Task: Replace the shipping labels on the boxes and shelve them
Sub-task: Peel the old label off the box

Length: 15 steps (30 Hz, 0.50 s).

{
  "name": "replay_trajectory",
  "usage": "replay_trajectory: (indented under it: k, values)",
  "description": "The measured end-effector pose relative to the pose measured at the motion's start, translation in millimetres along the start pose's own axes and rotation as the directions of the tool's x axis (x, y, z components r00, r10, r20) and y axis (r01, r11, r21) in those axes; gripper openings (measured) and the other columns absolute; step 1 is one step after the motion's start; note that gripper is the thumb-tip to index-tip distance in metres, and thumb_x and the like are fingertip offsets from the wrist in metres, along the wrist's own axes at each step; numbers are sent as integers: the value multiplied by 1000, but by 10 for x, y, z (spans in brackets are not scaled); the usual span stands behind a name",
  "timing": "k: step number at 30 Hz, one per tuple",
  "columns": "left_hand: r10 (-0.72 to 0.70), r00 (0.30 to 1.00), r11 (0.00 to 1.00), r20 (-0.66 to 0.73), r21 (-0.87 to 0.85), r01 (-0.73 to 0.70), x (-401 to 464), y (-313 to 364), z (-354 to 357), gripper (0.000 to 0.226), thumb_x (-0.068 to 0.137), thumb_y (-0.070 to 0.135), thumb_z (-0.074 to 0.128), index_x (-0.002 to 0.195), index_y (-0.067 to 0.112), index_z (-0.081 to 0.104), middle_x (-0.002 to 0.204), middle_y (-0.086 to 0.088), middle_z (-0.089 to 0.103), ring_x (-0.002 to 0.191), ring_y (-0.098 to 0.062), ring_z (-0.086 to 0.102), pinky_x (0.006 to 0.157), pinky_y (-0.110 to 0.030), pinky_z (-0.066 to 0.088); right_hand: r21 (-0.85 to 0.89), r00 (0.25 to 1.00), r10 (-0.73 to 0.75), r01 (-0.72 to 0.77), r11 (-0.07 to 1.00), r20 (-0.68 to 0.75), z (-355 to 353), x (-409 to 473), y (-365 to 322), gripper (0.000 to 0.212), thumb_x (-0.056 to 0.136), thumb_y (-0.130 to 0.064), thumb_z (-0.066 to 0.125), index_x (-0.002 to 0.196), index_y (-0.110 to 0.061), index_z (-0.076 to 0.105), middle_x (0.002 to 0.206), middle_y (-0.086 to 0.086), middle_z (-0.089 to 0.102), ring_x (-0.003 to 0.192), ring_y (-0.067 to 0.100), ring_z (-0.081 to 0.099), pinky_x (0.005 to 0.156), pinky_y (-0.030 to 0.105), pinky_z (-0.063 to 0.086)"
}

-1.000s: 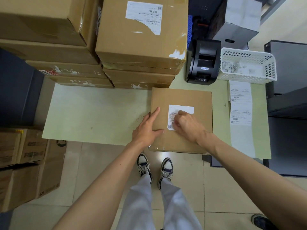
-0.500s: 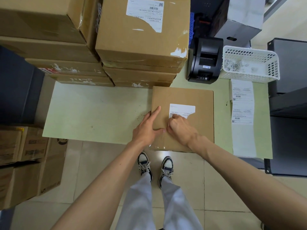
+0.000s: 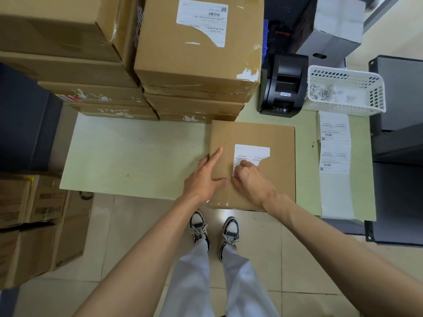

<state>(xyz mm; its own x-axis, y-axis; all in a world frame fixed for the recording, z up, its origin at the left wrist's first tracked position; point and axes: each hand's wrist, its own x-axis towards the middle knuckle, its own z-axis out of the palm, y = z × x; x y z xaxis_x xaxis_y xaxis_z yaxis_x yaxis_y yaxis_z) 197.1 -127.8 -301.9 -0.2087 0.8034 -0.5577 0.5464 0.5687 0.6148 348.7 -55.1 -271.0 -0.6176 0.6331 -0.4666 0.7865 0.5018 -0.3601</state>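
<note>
Peeling old label mid-frame: R hand pinching torn edge, L hand flat, bracing box. Risk: tearing further, leaving residue.

no print is clear enough to read. white shipping label on the box, label on the stacked box, and the label strip show only blurred lines and barcodes.
</note>
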Motion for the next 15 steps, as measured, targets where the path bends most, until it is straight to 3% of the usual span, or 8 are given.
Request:
replay_trajectory:
  k: [8,15]
  values:
    - [6,1000,1000,-4,-1,-6,8,-11,6,93,86,48,74,150,64,8,163,13,24,144,-17,37,105,-41,40,-87,1000,7,-5,996,22,31,60,-67,31,100,-26,50,105,4,57,110,21,54,106,36,52,88,38,37]
    - [9,1000,1000,-2,-14,-9,-6,-5,-4,93,84,52,73,148,66,7,163,14,23,145,-15,36,106,-40,40,62,998,8,-4,998,-62,52,15,59,15,91,-12,54,84,2,56,93,20,54,92,37,53,73,35,35]
